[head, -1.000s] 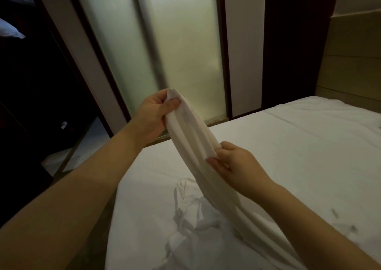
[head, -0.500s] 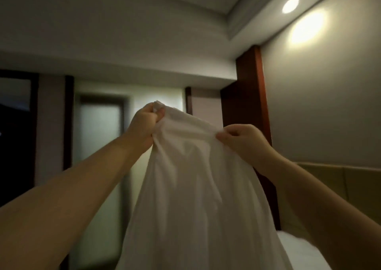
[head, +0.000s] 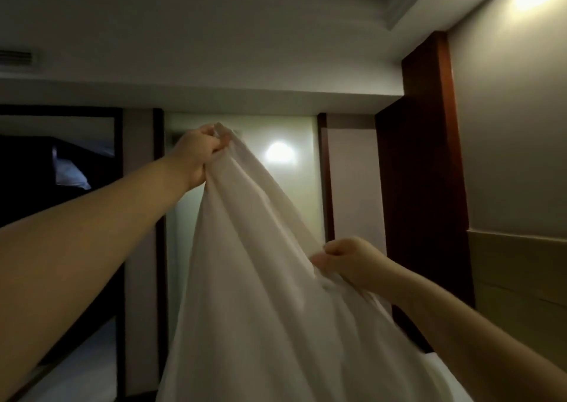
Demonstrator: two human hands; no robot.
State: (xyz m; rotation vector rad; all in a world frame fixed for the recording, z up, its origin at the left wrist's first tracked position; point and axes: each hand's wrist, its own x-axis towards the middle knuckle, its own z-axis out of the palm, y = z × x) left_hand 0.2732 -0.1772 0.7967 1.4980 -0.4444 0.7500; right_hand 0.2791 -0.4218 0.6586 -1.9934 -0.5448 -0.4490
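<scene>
A white cloth [head: 264,279], like a sheet or pillowcase, hangs in front of me and fills the lower middle of the view. My left hand [head: 199,153] is raised high and grips the cloth's top corner in a fist. Lower and to the right, my right hand [head: 346,260] pinches the cloth's edge with curled fingers. The fabric stretches in a slanted line between the two hands and drapes down out of frame.
A frosted glass panel [head: 294,187] with a light glare stands behind the cloth. A dark wooden column [head: 423,187] rises at the right, beside a padded headboard [head: 515,279]. A dark opening [head: 61,171] lies at the left. A sliver of white bed [head: 441,368] shows at the bottom right.
The cloth was lifted off the bed and the view tilted up. Since half a second ago my right hand has dropped lower along the edge while the left stays high.
</scene>
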